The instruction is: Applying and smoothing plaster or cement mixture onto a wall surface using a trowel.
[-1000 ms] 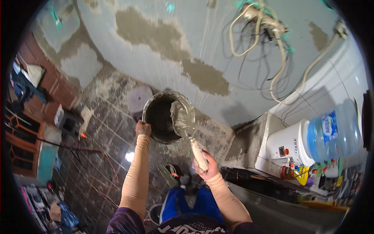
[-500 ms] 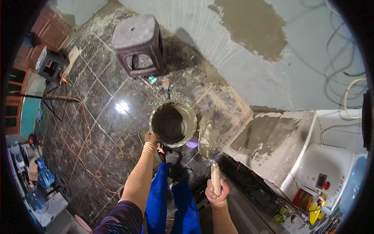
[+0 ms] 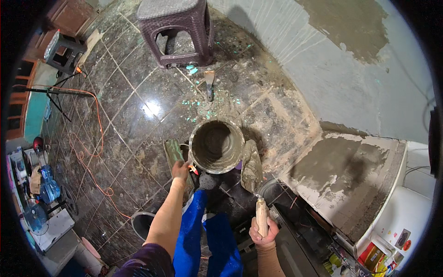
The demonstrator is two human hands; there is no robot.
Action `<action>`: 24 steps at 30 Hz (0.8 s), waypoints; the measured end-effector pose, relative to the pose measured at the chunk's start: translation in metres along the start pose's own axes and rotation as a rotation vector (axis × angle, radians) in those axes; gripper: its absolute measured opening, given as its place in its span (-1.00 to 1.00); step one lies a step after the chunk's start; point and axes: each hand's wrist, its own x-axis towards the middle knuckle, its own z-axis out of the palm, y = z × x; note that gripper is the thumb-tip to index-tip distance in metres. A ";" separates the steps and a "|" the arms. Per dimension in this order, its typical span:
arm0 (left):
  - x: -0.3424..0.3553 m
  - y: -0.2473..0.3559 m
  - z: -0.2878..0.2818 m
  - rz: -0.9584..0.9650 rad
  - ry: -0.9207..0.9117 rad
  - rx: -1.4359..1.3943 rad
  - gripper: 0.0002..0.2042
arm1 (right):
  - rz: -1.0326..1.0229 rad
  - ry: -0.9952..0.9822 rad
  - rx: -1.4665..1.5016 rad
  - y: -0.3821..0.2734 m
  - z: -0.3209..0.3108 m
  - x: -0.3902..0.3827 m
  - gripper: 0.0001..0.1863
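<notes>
A mortar-coated bucket [image 3: 217, 147] stands on the floor in front of me, grey residue lining its inside. My left hand [image 3: 180, 170] is off the bucket's rim, fingers reaching forward, over a long greenish mortar-smeared tool [image 3: 173, 152] on the floor. Beside that hand shows a small red-and-white piece [image 3: 193, 170], its kind unclear. My right hand [image 3: 264, 230] is closed round the wooden handle of a trowel [image 3: 251, 166]. The trowel's long blade, thick with wet mortar, extends along the bucket's right side. A bit of something purple [image 3: 238, 165] peeks out between blade and bucket.
A scraper [image 3: 210, 85] lies beyond the bucket among green chips. Farther off stands a brown plastic stool [image 3: 177, 34]. To the right is a low ledge [image 3: 341, 161] patched with mortar. An orange cord [image 3: 100, 124] crosses the tiles; a dark bucket [image 3: 142, 224] sits by my left forearm.
My left hand has let go of the bucket's rim and moved down toward the greenish tool. The trowel stays in my right hand. The view has shifted, showing the stool higher up.
</notes>
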 end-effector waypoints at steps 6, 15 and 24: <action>-0.018 -0.088 -0.109 -0.566 0.096 -0.370 -0.70 | 0.041 0.020 -0.023 0.004 -0.015 0.010 -0.55; -0.019 -0.093 -0.095 -0.554 -0.487 -0.894 -0.28 | 0.112 -0.012 0.094 0.012 -0.040 0.033 -0.49; -0.017 -0.106 -0.080 -0.583 -0.424 -0.880 -0.42 | 0.128 0.019 0.039 0.026 -0.035 0.045 -0.51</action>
